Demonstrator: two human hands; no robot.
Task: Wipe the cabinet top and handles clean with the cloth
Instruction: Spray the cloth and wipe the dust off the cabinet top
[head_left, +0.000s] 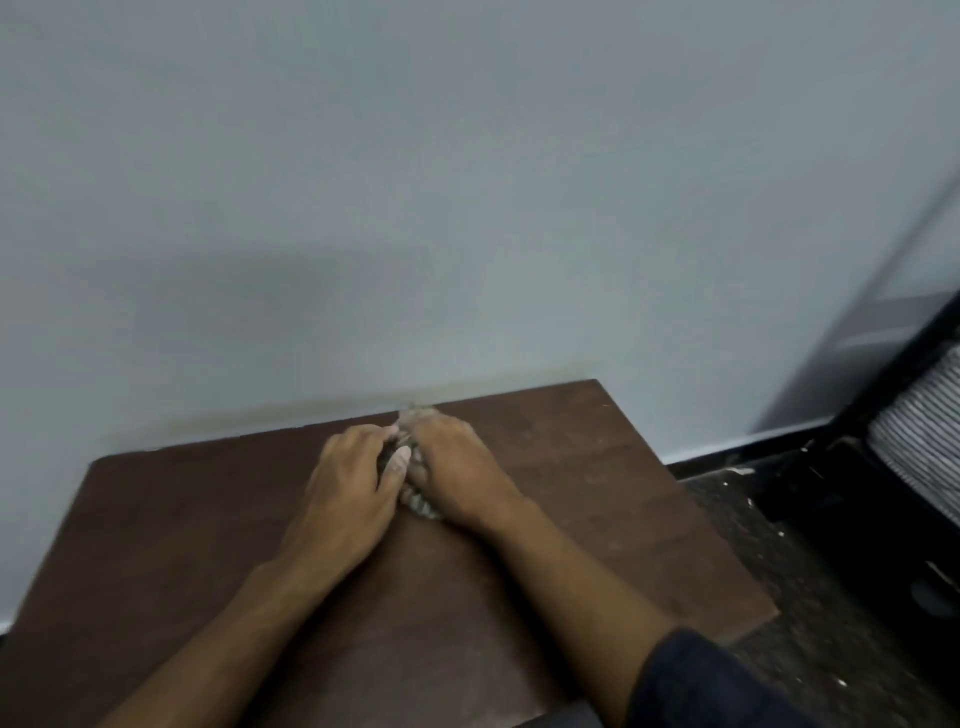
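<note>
The cabinet top (208, 545) is a dark brown wood-look slab, kinda dull and smudgy, pushed right up against a plain pale grey wall (415, 182). There's a yellowish stain line on the wall just above the back edge of the top.

Left of the cloth, the left hand (345, 483) lies palm down on the wood, fingers curled in toward the cloth, thumb pressing against it. The cloth (421, 504) itself is a small bunched-up greyish rag near the back edge of the cabinet top, sandwiched between both hands, only bits of it poking out. Right of it, the right hand (457, 467) sits over the cloth with fingers curled down around it, gripping it against the surface. There's a dark blue sleeve (701, 680) on the right arm.

Further right of the cabinet, a dark speckled floor (779, 571) with white flecks, then something striped black and white (919, 436) against a black frame. It's blurry, can't tell what it is. No readable writing or labels anywhere.
</note>
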